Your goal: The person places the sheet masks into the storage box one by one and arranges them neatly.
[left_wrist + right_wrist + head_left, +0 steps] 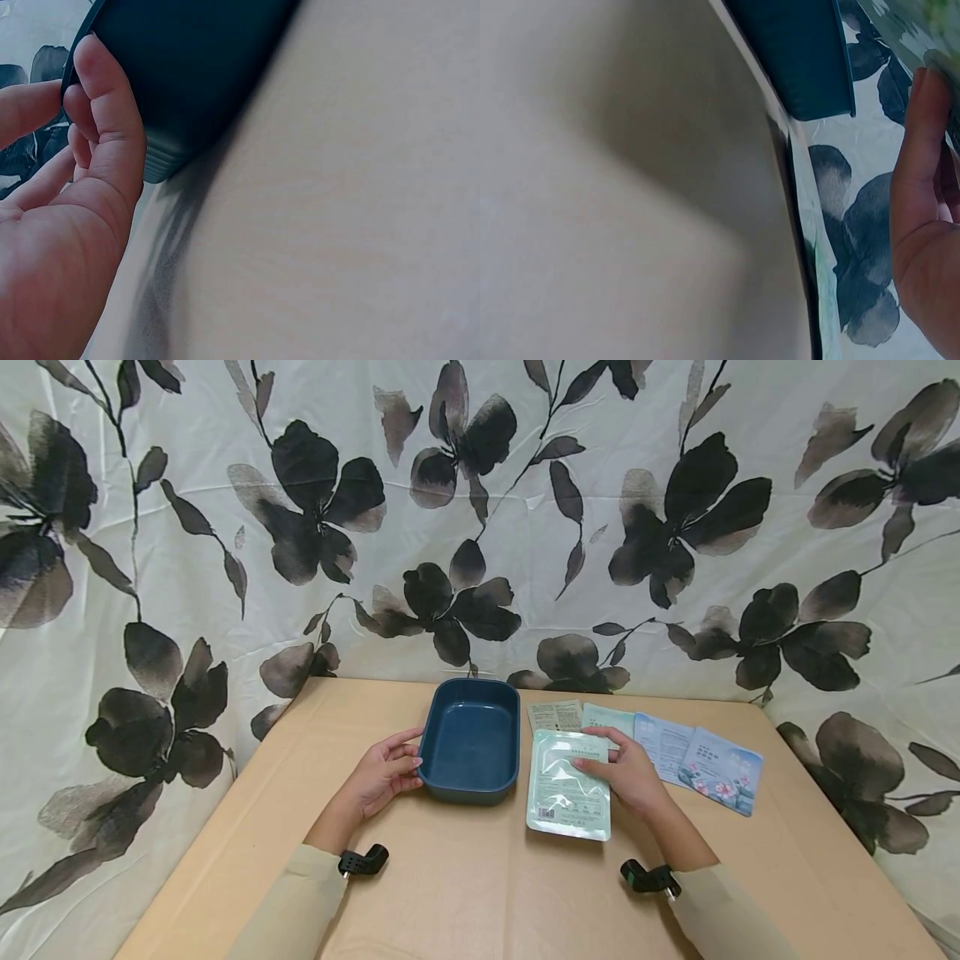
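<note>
A dark blue rectangular container (468, 795) with rounded corners stands on the table. At its left side is my left hand (381, 777), with thumb and fingertips against the outer wall near the rim and none of them inside. In the left wrist view, the thumb (111, 105) lies along the container's wall (187, 67). My right hand (626, 770) pinches a pale green foil packet (567, 793) by its right edge, thumb on the printed face. That packet is held up over the table, right of the container. Only its corner (922, 34) shows in the right wrist view.
Behind the right hand lie a beige printed packet (555, 716), a mint packet (609, 717), a light blue printed packet (663, 743) and a blue floral packet (722, 770), side by side. The tan table (450, 877) ends at a floral curtain (570, 552).
</note>
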`<action>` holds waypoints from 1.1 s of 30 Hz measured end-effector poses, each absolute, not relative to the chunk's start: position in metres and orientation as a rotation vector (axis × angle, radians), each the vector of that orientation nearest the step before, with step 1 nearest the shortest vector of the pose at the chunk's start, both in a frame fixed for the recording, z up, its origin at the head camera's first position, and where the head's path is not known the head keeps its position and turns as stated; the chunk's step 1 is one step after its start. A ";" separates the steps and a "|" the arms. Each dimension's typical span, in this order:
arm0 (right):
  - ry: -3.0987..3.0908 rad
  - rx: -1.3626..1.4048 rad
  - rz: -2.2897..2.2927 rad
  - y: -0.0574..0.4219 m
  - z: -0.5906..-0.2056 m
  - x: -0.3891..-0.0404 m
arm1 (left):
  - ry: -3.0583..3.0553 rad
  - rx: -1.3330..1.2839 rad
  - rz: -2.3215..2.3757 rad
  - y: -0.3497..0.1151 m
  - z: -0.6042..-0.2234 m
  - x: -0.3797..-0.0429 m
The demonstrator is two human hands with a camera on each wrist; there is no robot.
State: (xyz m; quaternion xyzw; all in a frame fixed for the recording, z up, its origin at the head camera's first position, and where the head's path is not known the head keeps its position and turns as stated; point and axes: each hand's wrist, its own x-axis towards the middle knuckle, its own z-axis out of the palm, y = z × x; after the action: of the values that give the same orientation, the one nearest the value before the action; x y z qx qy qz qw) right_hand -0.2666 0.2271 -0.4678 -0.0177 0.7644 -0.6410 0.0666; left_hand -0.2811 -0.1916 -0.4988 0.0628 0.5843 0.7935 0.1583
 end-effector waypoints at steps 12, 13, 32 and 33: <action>2.210 -0.086 -2.039 0.211 -0.462 -0.277 | 1.673 0.174 2.268 -0.191 -0.500 -0.281; 2.204 -0.090 -2.046 0.210 -0.461 -0.278 | 1.673 0.173 2.266 -0.191 -0.500 -0.281; 2.100 -0.117 -2.122 0.178 -0.451 -0.301 | 1.646 0.193 2.287 -0.187 -0.502 -0.284; 2.098 -0.115 -2.121 0.176 -0.450 -0.302 | 1.643 0.193 2.288 -0.187 -0.502 -0.284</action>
State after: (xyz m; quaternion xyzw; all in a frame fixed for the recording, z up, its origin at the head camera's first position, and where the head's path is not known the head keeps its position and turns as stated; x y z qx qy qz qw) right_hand -0.3023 0.1763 -0.4496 -0.0385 0.7006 -0.7083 0.0777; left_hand -0.2842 -0.1866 -0.5017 0.0674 0.5747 0.8001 0.1584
